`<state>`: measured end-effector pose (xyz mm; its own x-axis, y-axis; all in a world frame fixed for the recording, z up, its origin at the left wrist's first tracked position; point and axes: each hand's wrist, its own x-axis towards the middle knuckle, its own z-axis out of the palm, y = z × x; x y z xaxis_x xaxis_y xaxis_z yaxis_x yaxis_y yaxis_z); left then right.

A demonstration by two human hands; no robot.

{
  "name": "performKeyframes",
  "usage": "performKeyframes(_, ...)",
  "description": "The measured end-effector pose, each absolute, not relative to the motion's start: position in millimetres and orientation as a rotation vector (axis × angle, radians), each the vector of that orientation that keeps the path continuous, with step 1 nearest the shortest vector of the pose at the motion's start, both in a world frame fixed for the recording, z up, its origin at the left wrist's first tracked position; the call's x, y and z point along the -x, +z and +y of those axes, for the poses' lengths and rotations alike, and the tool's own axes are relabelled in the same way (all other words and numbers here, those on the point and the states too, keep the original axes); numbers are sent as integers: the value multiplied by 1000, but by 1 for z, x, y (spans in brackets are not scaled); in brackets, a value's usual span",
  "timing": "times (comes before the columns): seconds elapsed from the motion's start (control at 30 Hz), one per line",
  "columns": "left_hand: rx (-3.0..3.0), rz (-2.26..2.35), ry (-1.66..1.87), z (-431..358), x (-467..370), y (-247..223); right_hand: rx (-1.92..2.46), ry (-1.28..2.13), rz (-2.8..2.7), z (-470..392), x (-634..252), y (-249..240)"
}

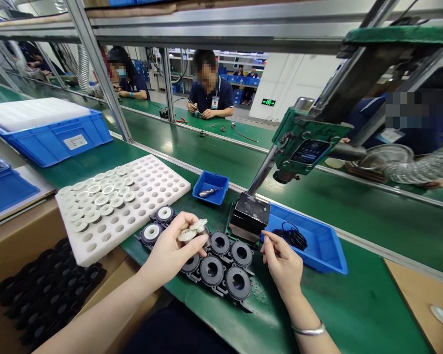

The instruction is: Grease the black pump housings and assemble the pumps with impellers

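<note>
My left hand (175,246) is closed around a few white plastic flanged discs (187,235), some with dark undersides or stems. It hovers over a group of black round housings (211,270) set close together on the green bench. Two housings at the far left carry white rings (151,231) in their centres; the others in view show dark open centres. My right hand (283,265) is pinched together beside the black block of the press base (250,216); whatever its fingertips hold is too small to make out.
A white foam tray (147,196) holds many white discs at left. Blue bins (323,250) stand behind, one with black rings (293,237), a smaller one (219,194) with a metal tool. A green hand press (302,142) rises at right. A carton (114,280) holds black parts. Co-workers sit opposite.
</note>
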<state>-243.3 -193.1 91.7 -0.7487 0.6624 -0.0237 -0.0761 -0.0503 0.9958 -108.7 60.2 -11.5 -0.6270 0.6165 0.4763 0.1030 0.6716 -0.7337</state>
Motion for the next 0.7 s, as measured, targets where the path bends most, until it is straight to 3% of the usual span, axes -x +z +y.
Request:
performKeyframes(0.4,-828,2051,1805,-198,242,91,531,840,-2151,62,108,-14)
performKeyframes(0.7,-1799,2441,1784,-206,256,59,541,864,-2138,62,109,-15)
